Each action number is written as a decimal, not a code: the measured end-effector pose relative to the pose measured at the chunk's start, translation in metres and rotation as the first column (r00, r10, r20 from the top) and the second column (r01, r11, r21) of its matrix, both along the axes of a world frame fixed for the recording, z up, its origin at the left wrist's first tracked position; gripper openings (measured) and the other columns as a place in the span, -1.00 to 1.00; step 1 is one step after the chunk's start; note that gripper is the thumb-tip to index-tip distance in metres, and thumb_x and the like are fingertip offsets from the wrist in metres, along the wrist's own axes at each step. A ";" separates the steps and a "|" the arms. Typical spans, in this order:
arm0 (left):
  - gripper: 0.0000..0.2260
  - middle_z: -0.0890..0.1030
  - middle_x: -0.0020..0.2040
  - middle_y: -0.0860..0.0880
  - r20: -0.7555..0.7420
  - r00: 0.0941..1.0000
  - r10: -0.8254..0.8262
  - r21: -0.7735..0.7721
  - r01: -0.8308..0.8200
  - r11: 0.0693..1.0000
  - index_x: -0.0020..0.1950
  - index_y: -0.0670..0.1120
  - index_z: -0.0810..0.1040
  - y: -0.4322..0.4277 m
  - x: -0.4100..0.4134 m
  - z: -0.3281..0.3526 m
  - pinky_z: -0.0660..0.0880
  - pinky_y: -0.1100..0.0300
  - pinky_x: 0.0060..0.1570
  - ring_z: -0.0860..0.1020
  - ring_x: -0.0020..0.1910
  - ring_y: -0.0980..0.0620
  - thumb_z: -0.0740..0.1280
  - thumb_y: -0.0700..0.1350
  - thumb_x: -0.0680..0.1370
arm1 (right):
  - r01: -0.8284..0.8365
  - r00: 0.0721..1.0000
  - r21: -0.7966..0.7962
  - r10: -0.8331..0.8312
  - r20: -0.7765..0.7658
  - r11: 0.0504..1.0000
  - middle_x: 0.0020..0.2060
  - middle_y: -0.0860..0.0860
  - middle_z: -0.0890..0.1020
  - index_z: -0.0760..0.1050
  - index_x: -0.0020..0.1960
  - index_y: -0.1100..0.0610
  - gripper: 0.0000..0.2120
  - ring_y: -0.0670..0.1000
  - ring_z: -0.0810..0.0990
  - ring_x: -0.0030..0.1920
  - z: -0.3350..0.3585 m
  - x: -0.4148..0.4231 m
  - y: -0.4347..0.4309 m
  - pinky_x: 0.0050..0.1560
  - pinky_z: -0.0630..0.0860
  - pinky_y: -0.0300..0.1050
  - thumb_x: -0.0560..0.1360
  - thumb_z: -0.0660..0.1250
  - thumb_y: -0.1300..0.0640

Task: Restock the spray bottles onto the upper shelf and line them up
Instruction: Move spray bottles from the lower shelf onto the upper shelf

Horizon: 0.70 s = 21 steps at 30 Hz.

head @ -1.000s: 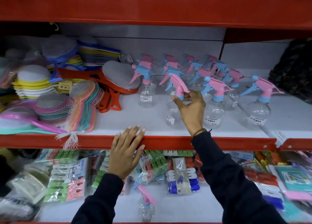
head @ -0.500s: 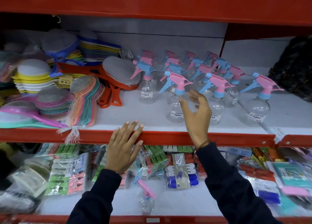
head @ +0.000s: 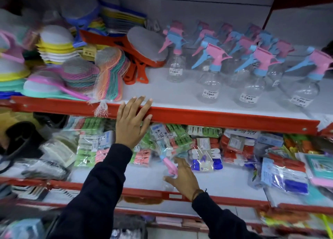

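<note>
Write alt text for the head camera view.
The right hand reaches for a lone spray bottle on the lower shelf, fingers open around it, while the left hand rests flat on the upper shelf's red edge. Above, rows of pink-and-blue spray bottles stand beside stacked scrub brushes.

My left hand (head: 132, 122) lies flat with its fingers (head: 139, 105) spread and pointing up, palm pressed forward, the arm in a dark sleeve (head: 100, 181) rising from the lower left. My right hand (head: 182, 178) sits lower and to the right, fingers (head: 181, 162) loosely splayed and uncurled with the thumb stretched out to the left, nothing clasped in it. Its wrist wears a thin brown band (head: 197, 193), and its own dark sleeve runs off toward the bottom right.
</note>
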<state>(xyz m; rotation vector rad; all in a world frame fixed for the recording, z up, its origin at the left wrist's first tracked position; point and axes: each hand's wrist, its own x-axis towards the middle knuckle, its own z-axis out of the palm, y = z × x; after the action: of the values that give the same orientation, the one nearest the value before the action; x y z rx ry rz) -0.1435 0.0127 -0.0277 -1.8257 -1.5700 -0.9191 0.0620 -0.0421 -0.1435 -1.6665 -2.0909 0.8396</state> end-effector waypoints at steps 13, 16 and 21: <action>-0.63 0.44 0.38 -0.03 -0.001 1.000 -0.017 -0.031 0.017 0.999 0.43 0.04 0.31 -0.001 -0.001 0.003 -0.01 0.10 0.43 0.27 0.39 0.00 0.11 0.04 0.61 | 0.041 0.929 0.150 0.017 -0.369 0.988 -0.12 0.01 0.58 0.49 -0.04 -0.01 -0.75 -0.04 0.52 -0.19 0.062 0.022 0.002 -0.24 0.46 -0.25 0.34 0.49 0.04; -0.63 0.45 0.37 -0.04 0.016 1.000 -0.024 -0.043 0.025 0.999 0.42 0.04 0.33 -0.002 0.000 0.002 -0.02 0.10 0.44 0.27 0.40 -0.01 0.11 0.04 0.61 | 0.076 0.870 0.250 0.058 -0.489 0.965 -0.14 -0.01 0.60 0.50 -0.08 -0.12 -0.72 -0.13 0.50 -0.25 0.118 0.025 -0.005 -0.25 0.43 -0.35 0.29 0.53 0.06; -0.63 0.45 0.37 -0.04 0.019 0.999 -0.035 -0.066 0.037 0.997 0.41 0.03 0.34 -0.002 -0.001 0.002 0.01 0.08 0.43 0.29 0.39 -0.02 0.07 0.05 0.61 | 0.180 0.758 0.408 0.138 -0.638 0.895 -0.11 0.04 0.65 0.53 0.00 -0.06 -0.64 0.11 0.62 -0.17 0.205 0.019 -0.001 -0.16 0.60 0.04 0.26 0.52 -0.08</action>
<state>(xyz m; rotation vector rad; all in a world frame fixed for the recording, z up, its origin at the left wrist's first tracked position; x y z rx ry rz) -0.1445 0.0105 -0.0252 -1.9021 -1.6008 -0.9119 0.0809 -0.0432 0.0613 -0.9485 -1.5899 0.7168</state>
